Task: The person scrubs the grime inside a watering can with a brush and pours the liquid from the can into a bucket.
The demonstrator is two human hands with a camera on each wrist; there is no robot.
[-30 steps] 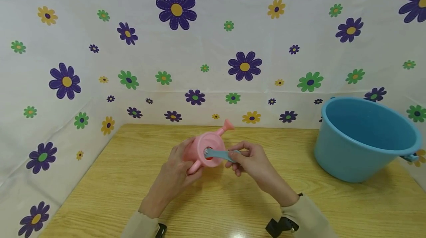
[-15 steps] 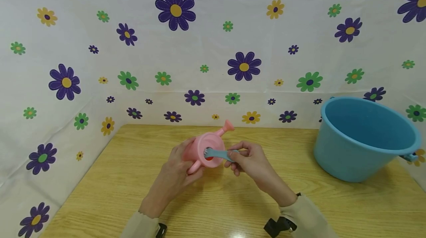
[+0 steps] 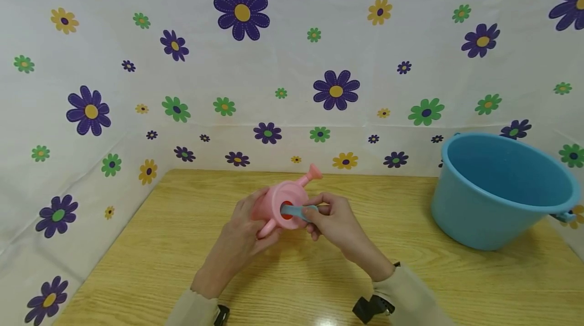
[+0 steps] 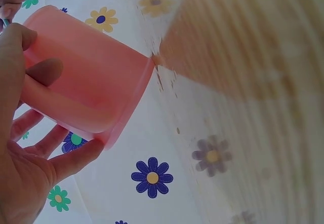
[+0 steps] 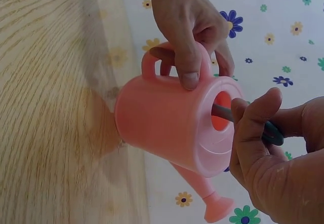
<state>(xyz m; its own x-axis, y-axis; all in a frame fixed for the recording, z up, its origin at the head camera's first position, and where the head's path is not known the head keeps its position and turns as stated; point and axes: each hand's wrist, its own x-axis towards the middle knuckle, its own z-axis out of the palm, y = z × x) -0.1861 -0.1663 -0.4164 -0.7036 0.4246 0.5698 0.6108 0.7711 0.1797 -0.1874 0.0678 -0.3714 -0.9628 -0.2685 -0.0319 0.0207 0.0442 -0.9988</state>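
Note:
A pink toy watering can (image 3: 262, 208) leans on its bottom edge, its round top opening turned towards me and its spout (image 3: 311, 173) pointing away. My left hand (image 3: 242, 232) grips it, with a finger through the handle (image 4: 71, 105) and the thumb on the body. Between thumb and fingers, my right hand (image 3: 335, 222) pinches a short blue-handled tool (image 3: 294, 210). Its far end is hidden inside the can's opening, where red shows around it. In the right wrist view the tool's rounded handle end (image 5: 273, 134) sticks out past my fingers.
A large blue bucket (image 3: 474, 219) stands on the right of the wooden table (image 3: 169, 224). A white sheet (image 3: 278, 57) printed with flowers hangs behind and at the left. Dark straps circle both wrists.
My right hand has moved left and pushed the blue tool deeper into the can. Its pale, ridged head, visible earlier at the opening, is now out of sight. The left hand and can stay put.

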